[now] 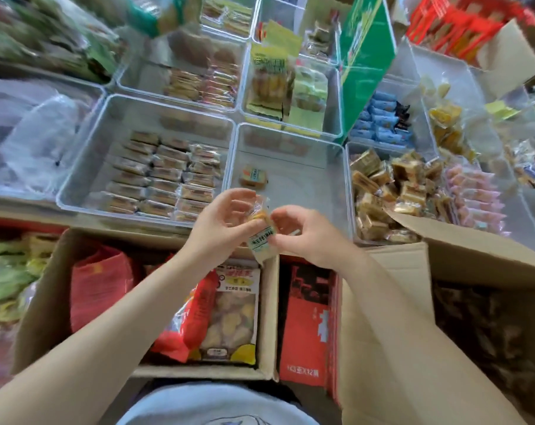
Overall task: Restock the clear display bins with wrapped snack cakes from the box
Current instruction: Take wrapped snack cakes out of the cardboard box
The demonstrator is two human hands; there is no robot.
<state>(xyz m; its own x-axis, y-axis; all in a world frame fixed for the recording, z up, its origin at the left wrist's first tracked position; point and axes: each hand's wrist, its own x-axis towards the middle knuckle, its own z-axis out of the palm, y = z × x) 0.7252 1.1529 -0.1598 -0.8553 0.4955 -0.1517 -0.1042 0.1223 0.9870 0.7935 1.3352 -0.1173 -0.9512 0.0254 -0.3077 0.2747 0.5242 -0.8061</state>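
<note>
Both hands hold one wrapped snack cake (261, 233) in clear film with a green-white label, just above the near rim of a clear bin (306, 191). My left hand (226, 220) curls its fingers round the cake's upper end. My right hand (303, 233) pinches its lower right side. A single wrapped cake (253, 177) lies on the floor of that bin. Below the hands stands an open cardboard box (267, 317) with a red-and-clear snack bag (226, 314) inside.
A clear bin (85, 167) to the left holds rows of wrapped bars. To the right, another bin (385, 197) is heaped with brown wrapped cakes. A second box (392, 302) with raised flaps stands at right. A green carton (364, 56) leans at the back.
</note>
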